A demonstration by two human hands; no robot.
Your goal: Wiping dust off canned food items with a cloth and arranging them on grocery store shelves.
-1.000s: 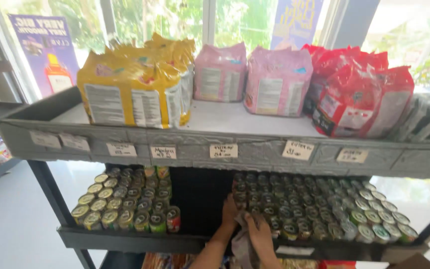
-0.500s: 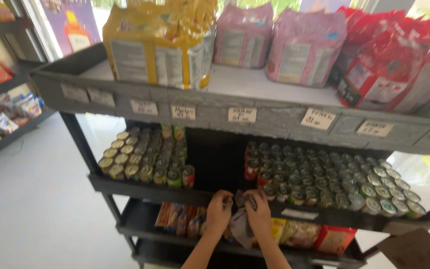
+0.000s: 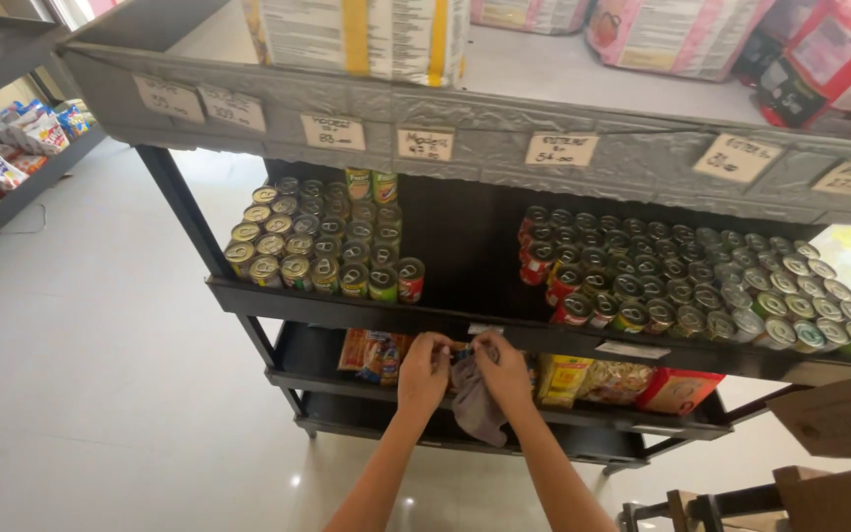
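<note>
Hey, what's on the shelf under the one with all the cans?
Packets sit on that lower shelf: orange ones at left, a yellow packet and a red box at right. The left hand, right hand and a grey cloth cover the middle.

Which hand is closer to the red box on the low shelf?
The right hand. It sits at the shelf edge holding a grey cloth, left of the red box. The left hand is farther left still.

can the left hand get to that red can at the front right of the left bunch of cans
Probably yes: the left hand sits at the shelf edge just below the red can, which stands in the front row with nothing before it.
</note>
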